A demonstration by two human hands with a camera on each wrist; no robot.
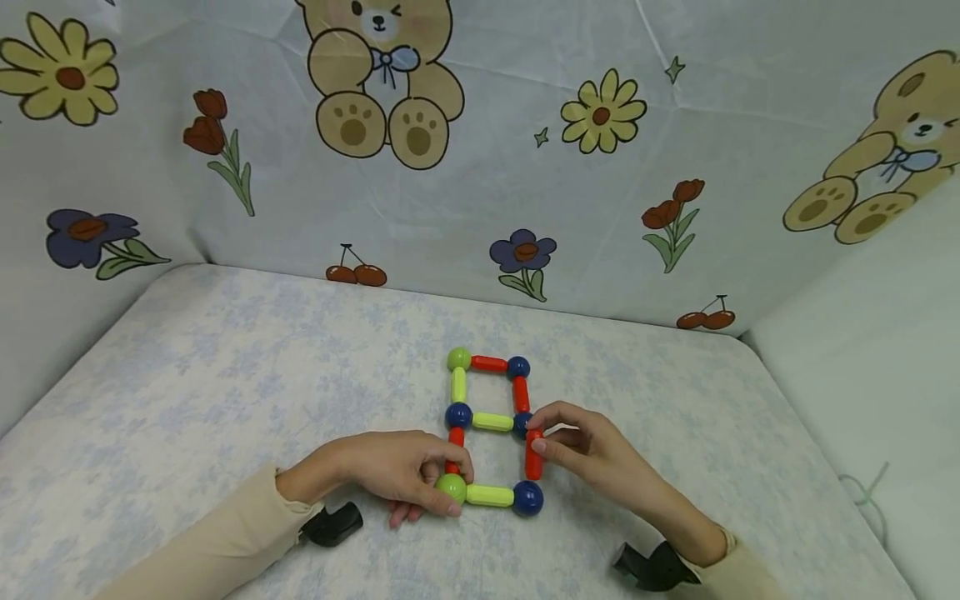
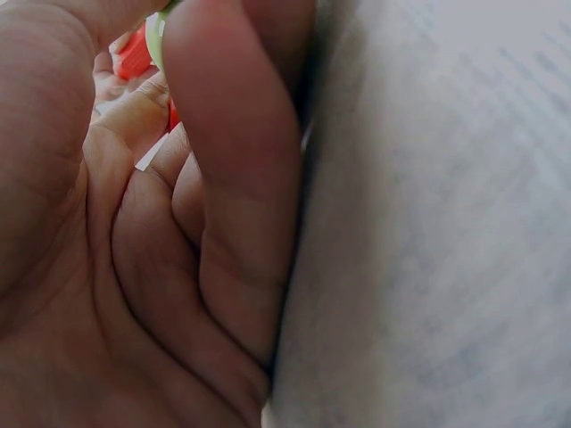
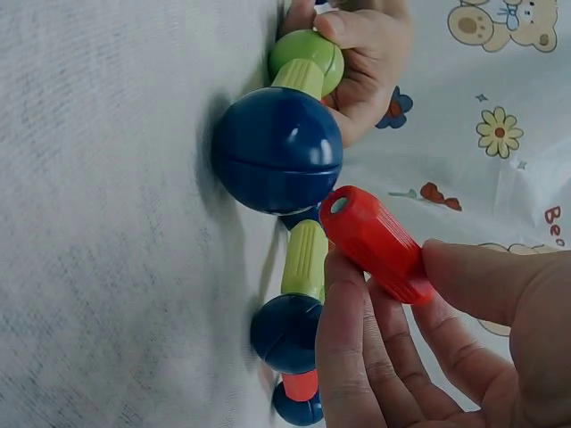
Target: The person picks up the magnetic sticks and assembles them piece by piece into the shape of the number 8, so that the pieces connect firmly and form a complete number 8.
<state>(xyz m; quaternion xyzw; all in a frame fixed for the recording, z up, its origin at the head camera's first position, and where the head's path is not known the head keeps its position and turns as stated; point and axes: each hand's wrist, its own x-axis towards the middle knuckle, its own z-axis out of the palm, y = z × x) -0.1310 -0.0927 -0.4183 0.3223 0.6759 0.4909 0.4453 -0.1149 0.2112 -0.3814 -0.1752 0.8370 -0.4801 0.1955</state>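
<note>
My right hand [image 1: 592,454] pinches a red magnetic rod [image 3: 375,245] between thumb and fingers. In the right wrist view the rod's near end is raised beside a large blue ball [image 3: 277,152]. At the near left corner of a ladder-shaped frame, my left hand [image 1: 401,471] grips a light green ball [image 3: 308,58], thumb on it and fingers curled round. A light green rod [image 1: 490,496] joins that ball to the blue one. A red rod [image 1: 456,437] on the left side is partly hidden by the left fingers. The left wrist view shows mostly palm and fingers.
The far square has a green ball [image 1: 459,358], a blue ball [image 1: 518,367], a red rod [image 1: 489,364] between them, and a light green crossbar [image 1: 492,422]. A pale patterned cloth [image 1: 300,358] covers the table. Behind it hangs a bear-printed sheet [image 1: 510,183].
</note>
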